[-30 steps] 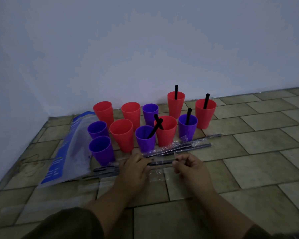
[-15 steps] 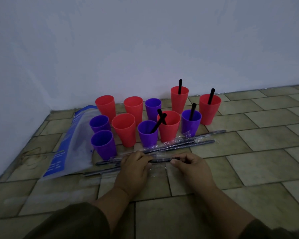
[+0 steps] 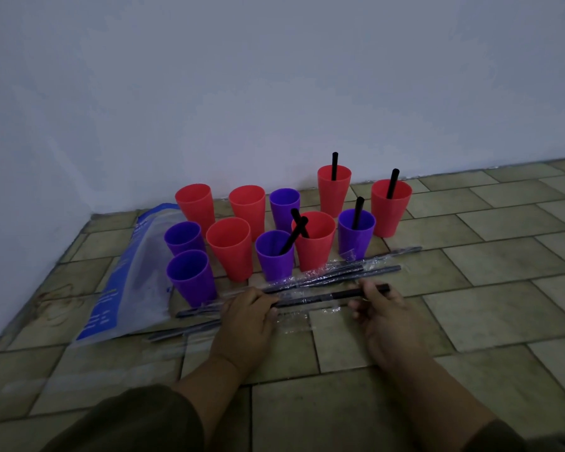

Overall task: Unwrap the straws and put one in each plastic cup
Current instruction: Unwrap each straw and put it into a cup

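Floor [image 3: 490, 308]: beige tiles, dim light.
Wall [image 3: 274, 76]: plain white, behind the cups [image 3: 229, 246].
Left hand [image 3: 247, 316]: closed, pinching the straw [image 3: 323, 296].
Right hand [image 3: 384, 313]: closed, pinching the same straw's other end.
Wrapped straws [image 3: 346, 274]: on floor before the cups.
Bag [image 3: 124, 282]: near left wall.

Tiled floor [image 3: 490, 308] carries 11 cups [image 3: 230, 247], wrapped straws [image 3: 349, 272], plastic bag [image 3: 128, 288]

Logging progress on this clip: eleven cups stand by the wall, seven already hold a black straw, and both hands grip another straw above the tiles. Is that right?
Not quite: the head view shows five cups with a straw, not seven. Six are empty. The rest holds: eleven cups, and the left hand and right hand grip another black straw above the tiles.
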